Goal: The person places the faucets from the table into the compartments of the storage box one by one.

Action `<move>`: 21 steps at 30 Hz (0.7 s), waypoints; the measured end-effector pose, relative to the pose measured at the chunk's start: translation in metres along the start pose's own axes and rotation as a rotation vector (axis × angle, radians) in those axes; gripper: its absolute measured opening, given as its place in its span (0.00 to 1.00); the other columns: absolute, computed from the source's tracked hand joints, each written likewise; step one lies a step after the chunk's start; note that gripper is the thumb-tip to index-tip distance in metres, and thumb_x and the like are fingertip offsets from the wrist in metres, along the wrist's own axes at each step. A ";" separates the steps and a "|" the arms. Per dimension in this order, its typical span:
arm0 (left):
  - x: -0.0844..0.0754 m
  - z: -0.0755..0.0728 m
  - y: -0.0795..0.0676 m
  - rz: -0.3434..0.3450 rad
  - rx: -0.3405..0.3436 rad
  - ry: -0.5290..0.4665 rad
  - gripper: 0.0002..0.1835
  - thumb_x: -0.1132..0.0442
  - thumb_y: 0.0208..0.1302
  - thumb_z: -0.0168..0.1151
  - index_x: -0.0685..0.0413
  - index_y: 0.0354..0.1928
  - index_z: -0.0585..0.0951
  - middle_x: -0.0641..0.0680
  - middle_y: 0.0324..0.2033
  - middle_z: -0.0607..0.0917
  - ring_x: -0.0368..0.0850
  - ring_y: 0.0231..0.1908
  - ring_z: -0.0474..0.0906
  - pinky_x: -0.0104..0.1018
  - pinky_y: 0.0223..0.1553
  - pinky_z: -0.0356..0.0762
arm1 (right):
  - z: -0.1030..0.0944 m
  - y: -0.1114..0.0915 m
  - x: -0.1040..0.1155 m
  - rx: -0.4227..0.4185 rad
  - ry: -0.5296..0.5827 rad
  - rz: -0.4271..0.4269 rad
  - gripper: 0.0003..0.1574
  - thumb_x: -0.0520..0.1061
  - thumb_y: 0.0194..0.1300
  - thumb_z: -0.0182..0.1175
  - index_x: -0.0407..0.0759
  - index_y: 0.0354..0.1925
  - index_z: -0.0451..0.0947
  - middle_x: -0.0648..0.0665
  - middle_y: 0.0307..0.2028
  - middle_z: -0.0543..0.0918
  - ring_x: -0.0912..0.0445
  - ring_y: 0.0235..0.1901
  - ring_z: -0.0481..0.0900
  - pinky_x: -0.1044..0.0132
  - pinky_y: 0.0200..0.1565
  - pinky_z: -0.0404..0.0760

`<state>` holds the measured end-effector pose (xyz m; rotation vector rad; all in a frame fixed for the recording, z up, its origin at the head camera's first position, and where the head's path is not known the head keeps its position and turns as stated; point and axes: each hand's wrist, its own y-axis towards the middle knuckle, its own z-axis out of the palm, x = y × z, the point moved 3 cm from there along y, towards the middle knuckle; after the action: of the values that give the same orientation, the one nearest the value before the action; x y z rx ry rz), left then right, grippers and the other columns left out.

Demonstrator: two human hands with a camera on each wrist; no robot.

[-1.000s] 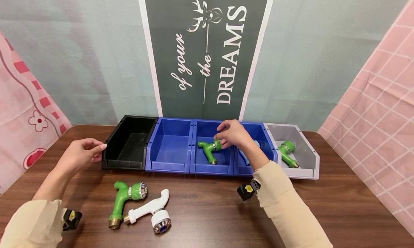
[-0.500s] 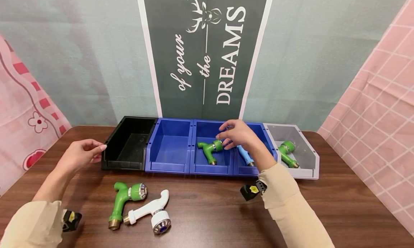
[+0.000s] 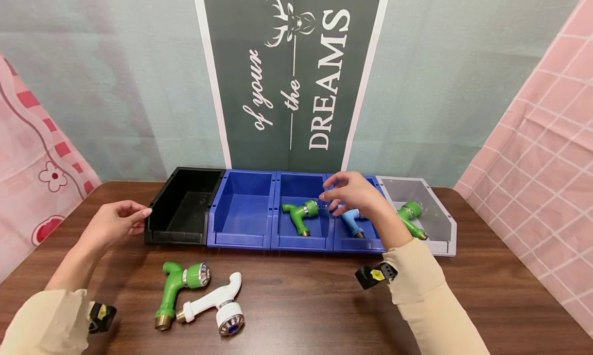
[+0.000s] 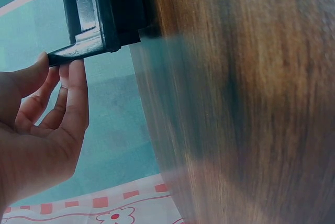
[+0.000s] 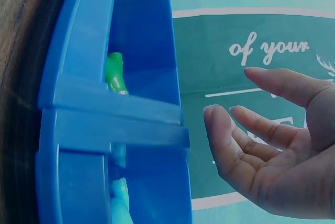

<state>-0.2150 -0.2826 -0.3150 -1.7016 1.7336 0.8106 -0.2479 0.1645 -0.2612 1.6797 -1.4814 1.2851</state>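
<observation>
My left hand [image 3: 116,222] is at the left wall of the black bin [image 3: 185,236], thumb at the rim and fingertips against the outside, pinching its edge in the left wrist view. My right hand [image 3: 354,194] hovers over the blue bins with fingers loosely bent and nothing between them, as the right wrist view shows. Below it, a green faucet [image 3: 301,216] lies in one blue bin [image 3: 301,243] and a light blue faucet [image 3: 353,222] in the bin to its right, partly hidden by the hand.
Another green faucet [image 3: 410,218] lies in the grey bin [image 3: 440,247] at the right end. On the table [image 3: 296,314] in front lie a green faucet [image 3: 176,288] and a white faucet [image 3: 217,301]. A blue bin [image 3: 245,211] stands beside the black one.
My right hand has moved to the right, away from the green faucet, uncovering more of the light blue faucet. The left hand stays at the black bin.
</observation>
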 end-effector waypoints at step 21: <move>0.002 0.001 -0.001 -0.002 0.000 0.003 0.19 0.60 0.70 0.51 0.76 0.44 0.74 0.52 0.27 0.79 0.35 0.25 0.75 0.31 0.29 0.81 | -0.035 -0.025 -0.015 -0.014 -0.098 -0.032 0.23 0.39 0.62 0.60 0.26 0.51 0.67 0.33 0.43 0.78 0.54 0.26 0.77 0.58 0.32 0.83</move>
<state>-0.2146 -0.2831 -0.3168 -1.7048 1.7336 0.8084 -0.2329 0.2073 -0.2563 1.7727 -1.5095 1.1874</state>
